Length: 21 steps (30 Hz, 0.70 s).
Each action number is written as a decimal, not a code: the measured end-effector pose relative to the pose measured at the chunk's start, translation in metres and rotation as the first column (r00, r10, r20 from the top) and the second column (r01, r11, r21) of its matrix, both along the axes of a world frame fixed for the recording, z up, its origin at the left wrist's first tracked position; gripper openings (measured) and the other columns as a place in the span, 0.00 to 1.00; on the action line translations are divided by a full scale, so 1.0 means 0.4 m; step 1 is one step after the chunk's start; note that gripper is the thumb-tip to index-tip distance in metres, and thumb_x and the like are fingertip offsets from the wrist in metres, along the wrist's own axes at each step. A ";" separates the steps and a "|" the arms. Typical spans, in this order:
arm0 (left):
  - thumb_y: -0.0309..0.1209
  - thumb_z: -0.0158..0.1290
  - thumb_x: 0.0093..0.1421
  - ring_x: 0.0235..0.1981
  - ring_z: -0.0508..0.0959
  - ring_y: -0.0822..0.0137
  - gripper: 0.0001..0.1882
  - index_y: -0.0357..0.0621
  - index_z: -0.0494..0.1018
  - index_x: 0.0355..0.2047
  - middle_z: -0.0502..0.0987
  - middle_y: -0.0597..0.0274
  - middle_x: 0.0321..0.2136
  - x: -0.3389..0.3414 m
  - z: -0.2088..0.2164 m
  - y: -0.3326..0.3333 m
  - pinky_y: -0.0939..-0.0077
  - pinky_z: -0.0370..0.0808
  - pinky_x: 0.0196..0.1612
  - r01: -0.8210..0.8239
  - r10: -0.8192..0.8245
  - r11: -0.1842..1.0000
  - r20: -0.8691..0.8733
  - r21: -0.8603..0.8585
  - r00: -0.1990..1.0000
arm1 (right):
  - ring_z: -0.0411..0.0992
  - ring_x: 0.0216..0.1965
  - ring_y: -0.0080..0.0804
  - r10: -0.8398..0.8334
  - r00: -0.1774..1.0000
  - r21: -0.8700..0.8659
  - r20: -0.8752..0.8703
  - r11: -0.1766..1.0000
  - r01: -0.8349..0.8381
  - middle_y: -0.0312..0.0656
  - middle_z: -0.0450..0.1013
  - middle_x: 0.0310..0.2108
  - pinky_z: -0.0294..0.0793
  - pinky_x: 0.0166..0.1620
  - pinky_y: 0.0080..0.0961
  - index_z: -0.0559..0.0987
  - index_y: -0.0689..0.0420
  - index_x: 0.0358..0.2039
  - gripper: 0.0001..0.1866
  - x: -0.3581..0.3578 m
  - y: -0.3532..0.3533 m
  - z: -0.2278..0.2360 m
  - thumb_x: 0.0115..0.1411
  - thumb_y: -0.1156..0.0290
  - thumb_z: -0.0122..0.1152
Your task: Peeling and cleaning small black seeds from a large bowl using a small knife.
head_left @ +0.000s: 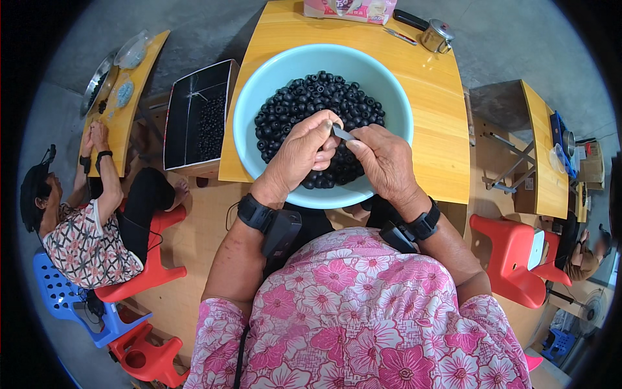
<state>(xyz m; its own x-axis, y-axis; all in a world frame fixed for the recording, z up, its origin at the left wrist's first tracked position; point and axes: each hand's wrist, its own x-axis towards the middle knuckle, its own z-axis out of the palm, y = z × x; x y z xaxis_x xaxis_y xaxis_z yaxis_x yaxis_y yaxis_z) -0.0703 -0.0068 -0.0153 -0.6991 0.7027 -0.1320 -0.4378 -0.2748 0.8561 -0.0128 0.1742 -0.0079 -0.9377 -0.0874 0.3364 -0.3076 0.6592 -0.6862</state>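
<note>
Over a pale blue plastic basin (396, 97), my two hands meet. The basin is heaped with small black ring-like pieces (311, 97), each with a hole through it. My left hand (303, 148) pinches one small black piece (335, 128) between thumb and fingers, mostly covered by them. In my right hand (389, 161) is a small metal blade (343, 134), its flat tip against that piece. The blade's rear end is hidden inside my fingers.
The basin stands on a yellow wooden table (434, 136). Beyond it are a pink package (350, 10), a pen-like tool (400, 35) and a metal cup (438, 37). A box of black pieces (201, 117) sits left. Another person (97, 227) works at the far left; red stools (508, 259) stand right.
</note>
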 end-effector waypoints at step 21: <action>0.43 0.41 0.72 0.21 0.56 0.85 0.16 0.44 0.67 0.38 0.62 0.74 0.26 0.001 0.011 0.008 0.91 0.55 0.21 -0.026 0.025 0.997 -0.021 -0.066 0.999 | 0.76 0.40 0.32 -0.031 0.995 -0.380 0.092 0.923 0.064 0.46 0.79 0.40 0.74 0.45 0.27 0.80 0.60 0.45 0.17 -0.005 0.005 0.003 0.53 0.73 0.68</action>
